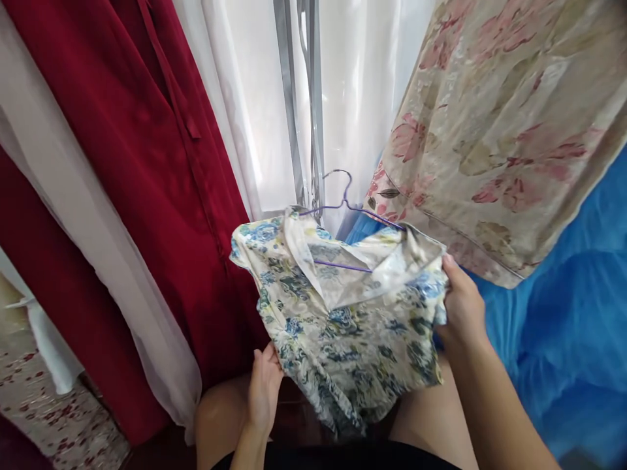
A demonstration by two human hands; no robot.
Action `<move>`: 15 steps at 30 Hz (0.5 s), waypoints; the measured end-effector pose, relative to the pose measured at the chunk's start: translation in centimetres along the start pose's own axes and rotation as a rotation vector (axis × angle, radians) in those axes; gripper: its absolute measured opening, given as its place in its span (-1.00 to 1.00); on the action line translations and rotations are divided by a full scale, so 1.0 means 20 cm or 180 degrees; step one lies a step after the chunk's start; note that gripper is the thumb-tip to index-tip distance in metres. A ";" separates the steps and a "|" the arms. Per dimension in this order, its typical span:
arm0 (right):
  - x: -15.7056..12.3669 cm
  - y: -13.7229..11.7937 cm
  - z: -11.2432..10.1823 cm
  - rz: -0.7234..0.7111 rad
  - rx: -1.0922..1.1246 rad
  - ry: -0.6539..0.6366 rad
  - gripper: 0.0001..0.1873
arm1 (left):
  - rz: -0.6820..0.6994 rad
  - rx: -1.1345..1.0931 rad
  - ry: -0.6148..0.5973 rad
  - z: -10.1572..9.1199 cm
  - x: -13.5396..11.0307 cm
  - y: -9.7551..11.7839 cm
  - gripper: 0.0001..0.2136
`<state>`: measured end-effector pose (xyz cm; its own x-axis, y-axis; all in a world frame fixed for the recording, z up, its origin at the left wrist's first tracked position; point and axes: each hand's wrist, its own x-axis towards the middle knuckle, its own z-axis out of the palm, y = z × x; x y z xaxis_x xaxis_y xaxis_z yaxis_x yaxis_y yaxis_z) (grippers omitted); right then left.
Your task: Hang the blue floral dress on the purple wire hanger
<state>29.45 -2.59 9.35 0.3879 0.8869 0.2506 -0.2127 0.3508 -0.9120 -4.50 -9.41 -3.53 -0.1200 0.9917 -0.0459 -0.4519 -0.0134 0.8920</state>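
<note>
Blue-flowered garment (343, 326) sits at frame centre, draped on a purple wire hanger (345, 202) whose hook points to 12 o'clock; the cloth spans the gap between both hands, which are held well apart. Left hand (263, 386) at the garment's 7 o'clock, thumb on the lower edge, fingers tucked behind the cloth, gripping it; right hand (460, 307) at its 3 o'clock, fingers curled tight on the side edge. Red dress (147, 196) hangs at 9 o'clock, pale flowered fabric (499, 130) at 2 o'clock, blue cloth (578, 313) at 4 o'clock
</note>
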 end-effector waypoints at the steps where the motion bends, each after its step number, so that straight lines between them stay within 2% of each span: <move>1: 0.03 -0.02 0.06 0.0002 0.0083 0.0060 -0.38 | -0.0012 0.0057 0.0141 -0.03 0.00 -0.03 -0.28; 3: 0.04 -0.05 0.13 -0.0030 0.0093 -0.0032 -0.37 | -0.0082 0.0171 0.0524 -0.07 0.01 -0.08 -0.32; 5: 0.01 -0.07 0.14 -0.0081 -0.0021 -0.0195 -0.41 | -0.0147 0.0169 0.0745 -0.09 0.01 -0.13 -0.37; 9: -0.11 -0.08 0.07 0.0133 -0.0239 -0.0308 -0.51 | -0.0013 0.0088 0.0550 -0.06 0.01 -0.15 -0.45; 11: -0.15 -0.06 0.05 0.0057 -0.0543 -0.0262 -0.51 | 0.0035 0.0204 0.0534 -0.02 0.00 -0.14 -0.47; 13: -0.20 0.00 0.05 -0.0496 -0.0996 0.0278 -0.48 | 0.0003 0.0393 0.0522 0.02 -0.03 -0.13 -0.50; 15: -0.30 0.10 0.07 -0.1072 -0.1255 0.1108 -0.45 | -0.0014 0.0530 0.0559 0.07 -0.06 -0.13 -0.51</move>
<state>25.36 -6.73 6.44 0.6597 0.5738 0.4853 0.2933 0.3979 -0.8693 -1.91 -10.48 -5.23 -0.2767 0.9541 -0.1146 -0.3025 0.0267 0.9528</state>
